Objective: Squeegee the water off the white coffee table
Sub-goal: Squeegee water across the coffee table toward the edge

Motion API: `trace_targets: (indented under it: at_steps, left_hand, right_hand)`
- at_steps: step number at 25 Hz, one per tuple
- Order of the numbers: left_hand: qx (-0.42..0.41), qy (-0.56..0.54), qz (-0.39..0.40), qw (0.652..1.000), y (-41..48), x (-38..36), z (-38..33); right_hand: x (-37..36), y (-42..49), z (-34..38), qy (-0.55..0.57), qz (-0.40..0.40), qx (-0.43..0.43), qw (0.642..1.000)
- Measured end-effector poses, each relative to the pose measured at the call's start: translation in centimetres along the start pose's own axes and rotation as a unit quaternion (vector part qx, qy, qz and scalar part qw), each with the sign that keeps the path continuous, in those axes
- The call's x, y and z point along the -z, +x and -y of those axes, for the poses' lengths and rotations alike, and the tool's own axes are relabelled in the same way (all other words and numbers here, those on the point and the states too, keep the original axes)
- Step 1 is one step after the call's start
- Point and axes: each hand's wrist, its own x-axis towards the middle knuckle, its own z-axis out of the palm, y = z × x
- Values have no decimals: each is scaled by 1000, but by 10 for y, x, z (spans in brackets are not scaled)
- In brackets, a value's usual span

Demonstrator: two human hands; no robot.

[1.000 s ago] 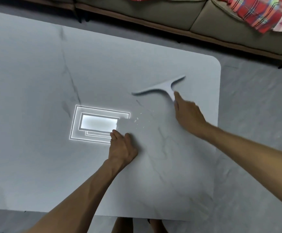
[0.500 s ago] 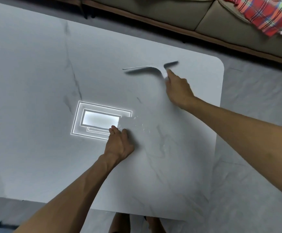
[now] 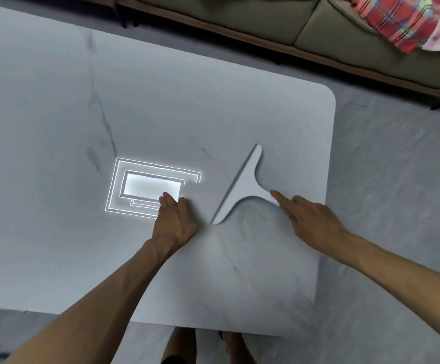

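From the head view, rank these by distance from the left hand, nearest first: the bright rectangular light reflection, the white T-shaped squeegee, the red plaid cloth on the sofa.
1. Bright rectangular light reflection: under the left hand's fingertips.
2. White T-shaped squeegee: just to its right, on the table.
3. Red plaid cloth: far top right, on the sofa.

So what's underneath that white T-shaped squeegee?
Only the white marble-look coffee table: the white T-shaped squeegee lies against it. The right hand covers the handle's end; water under the blade is hidden.

White T-shaped squeegee (image 3: 244, 183) flat (blade diagonal) on white coffee table (image 3: 161, 101).
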Motion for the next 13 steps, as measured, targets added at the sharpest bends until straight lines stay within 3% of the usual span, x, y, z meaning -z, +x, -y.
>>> trace_targets:
  at_steps: [4,8,13]
  left_hand:
    - [15,-6,-2,1000,-1,-1,-9]
    - [-2,20,-33,999,-5,-7,-14]
    - [-81,48,-30,995,-2,-22,-30]
  right_hand:
    - [15,-35,-35,49,-39,-49,997]
    - [64,34,-34,154,-192,-90,965]
    - [111,147,-10,295,-153,-222,917]
